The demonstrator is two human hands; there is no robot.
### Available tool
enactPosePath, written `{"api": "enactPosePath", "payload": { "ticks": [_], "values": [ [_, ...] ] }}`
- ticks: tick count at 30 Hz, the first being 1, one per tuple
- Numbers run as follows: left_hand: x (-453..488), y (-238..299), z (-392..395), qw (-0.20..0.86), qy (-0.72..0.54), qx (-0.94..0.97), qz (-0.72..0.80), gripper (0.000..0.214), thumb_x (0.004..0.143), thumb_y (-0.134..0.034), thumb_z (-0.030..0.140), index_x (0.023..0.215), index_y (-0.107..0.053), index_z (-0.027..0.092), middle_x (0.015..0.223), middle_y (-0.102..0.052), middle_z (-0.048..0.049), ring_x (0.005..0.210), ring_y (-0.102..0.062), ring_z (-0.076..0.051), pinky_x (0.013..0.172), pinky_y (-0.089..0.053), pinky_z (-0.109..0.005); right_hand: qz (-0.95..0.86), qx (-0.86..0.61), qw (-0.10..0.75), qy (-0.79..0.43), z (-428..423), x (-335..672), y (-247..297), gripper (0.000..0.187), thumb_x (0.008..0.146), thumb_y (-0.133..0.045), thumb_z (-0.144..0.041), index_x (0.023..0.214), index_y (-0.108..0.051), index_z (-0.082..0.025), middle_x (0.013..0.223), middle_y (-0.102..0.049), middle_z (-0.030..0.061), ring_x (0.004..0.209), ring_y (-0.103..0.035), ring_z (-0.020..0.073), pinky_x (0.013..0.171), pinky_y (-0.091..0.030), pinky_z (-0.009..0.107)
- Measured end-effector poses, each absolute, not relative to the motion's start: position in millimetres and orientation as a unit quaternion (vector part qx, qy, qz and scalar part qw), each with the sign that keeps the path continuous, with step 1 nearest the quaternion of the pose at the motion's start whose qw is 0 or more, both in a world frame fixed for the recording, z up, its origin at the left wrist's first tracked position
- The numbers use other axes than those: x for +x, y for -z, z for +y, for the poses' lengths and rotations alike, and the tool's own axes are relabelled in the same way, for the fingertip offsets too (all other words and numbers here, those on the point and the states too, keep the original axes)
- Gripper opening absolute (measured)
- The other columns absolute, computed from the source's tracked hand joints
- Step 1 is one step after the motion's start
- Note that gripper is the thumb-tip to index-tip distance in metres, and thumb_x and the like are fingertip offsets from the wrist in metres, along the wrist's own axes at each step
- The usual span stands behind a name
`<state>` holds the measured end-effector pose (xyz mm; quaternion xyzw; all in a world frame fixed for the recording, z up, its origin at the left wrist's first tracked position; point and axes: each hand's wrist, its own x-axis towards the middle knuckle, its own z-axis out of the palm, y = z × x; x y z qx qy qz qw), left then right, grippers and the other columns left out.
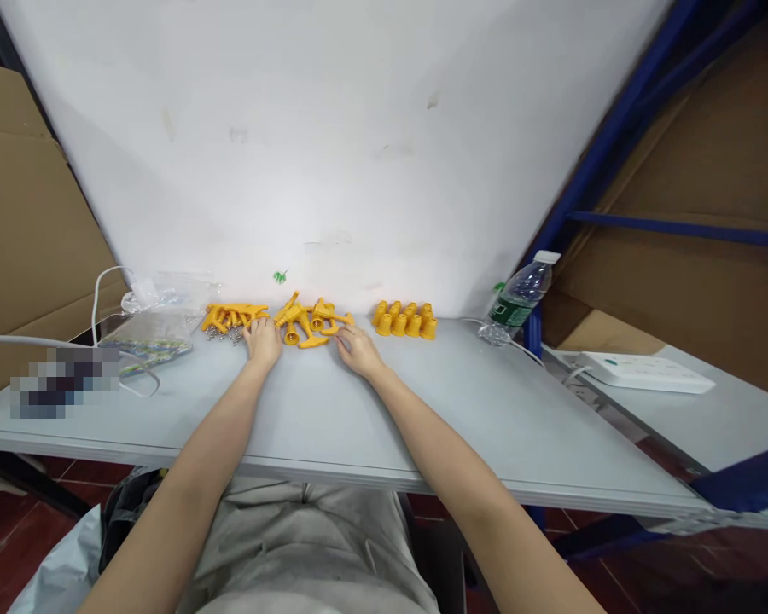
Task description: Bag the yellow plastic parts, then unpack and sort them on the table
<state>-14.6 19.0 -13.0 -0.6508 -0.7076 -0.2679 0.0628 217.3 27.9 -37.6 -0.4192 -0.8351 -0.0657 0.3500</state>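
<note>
My left hand [264,343] lies on the table at the right end of a pile of yellow plastic pieces [231,315], its fingers stretched forward against them. Small metal screws [223,334] are scattered in front of that pile. My right hand [359,350] has its fingertips closed at a yellow T-shaped handle piece [342,322]. Between the hands are more yellow parts: a T-shaped handle [312,341] and several cup-ended pieces [292,333]. Fine details of the fingertips are too small to make out.
Several yellow cone-shaped cups [399,324] stand in rows by the white wall panel. Right of them, a water bottle [518,298] leans beside a blue post. Clear plastic bags [160,333] and a white cable [96,298] lie left. A power strip [645,373] rests farther right.
</note>
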Motion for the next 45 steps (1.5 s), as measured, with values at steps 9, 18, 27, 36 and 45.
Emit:
{"api": "enactPosePath", "payload": {
  "ticks": [9, 18, 27, 36, 45],
  "values": [
    [19.2, -14.8, -8.5, 0.105, 0.296, -0.766, -0.561, 0.032, 0.094, -0.045, 0.021, 0.117, -0.067, 0.024, 0.134, -0.060, -0.0099, 0.134, -0.043, -0.028, 0.108, -0.029, -0.047, -0.820, -0.440, 0.318, 0.183, 11.7, 202.0, 15.1, 0.043, 0.100, -0.037, -0.030, 0.140, -0.049, -0.020, 0.140, -0.055, 0.0163, 0.133, -0.044, 0.0271, 0.113, -0.019, 0.056],
    [23.6, -19.7, -13.6, 0.085, 0.278, -0.785, -0.547, 0.036, 0.094, -0.042, 0.017, 0.119, -0.067, 0.022, 0.131, -0.064, -0.0068, 0.134, -0.045, -0.025, 0.108, -0.031, -0.041, -0.818, -0.462, 0.289, 0.184, 6.1, 193.8, 4.3, 0.029, 0.100, -0.036, -0.018, 0.111, -0.062, -0.022, 0.108, -0.070, 0.0090, 0.100, -0.058, 0.0220, 0.115, -0.010, 0.057],
    [24.9, -19.5, -10.0, 0.041, 0.250, -0.788, -0.562, 0.031, 0.090, -0.047, 0.017, 0.107, -0.072, 0.024, 0.119, -0.070, -0.0055, 0.125, -0.052, -0.027, 0.106, -0.034, -0.046, -0.821, -0.454, 0.272, 0.217, 1.9, 193.3, 2.4, 0.034, 0.098, -0.034, -0.011, 0.109, -0.063, -0.026, 0.108, -0.069, 0.0063, 0.101, -0.056, 0.0212, 0.114, -0.011, 0.056],
    [29.2, -17.0, -11.5, 0.075, 0.279, -0.752, -0.593, 0.042, 0.092, -0.045, 0.022, 0.131, -0.059, 0.027, 0.141, -0.054, -0.0092, 0.128, -0.051, -0.027, 0.104, -0.038, -0.041, -0.803, -0.480, 0.287, 0.205, 7.9, 201.9, 5.8, 0.032, 0.097, -0.038, -0.014, 0.120, -0.060, -0.022, 0.122, -0.065, 0.0114, 0.112, -0.054, 0.0233, 0.112, -0.018, 0.049],
    [27.0, -16.5, -14.3, 0.052, 0.230, -0.754, -0.613, 0.042, 0.091, -0.043, 0.015, 0.130, -0.055, 0.023, 0.119, -0.067, -0.0092, 0.114, -0.061, -0.025, 0.099, -0.040, -0.035, -0.822, -0.489, 0.257, 0.141, 13.9, 201.5, 13.9, 0.033, 0.098, -0.043, -0.025, 0.127, -0.057, -0.016, 0.121, -0.066, 0.0170, 0.117, -0.055, 0.0291, 0.105, -0.028, 0.045]
  ]
}}
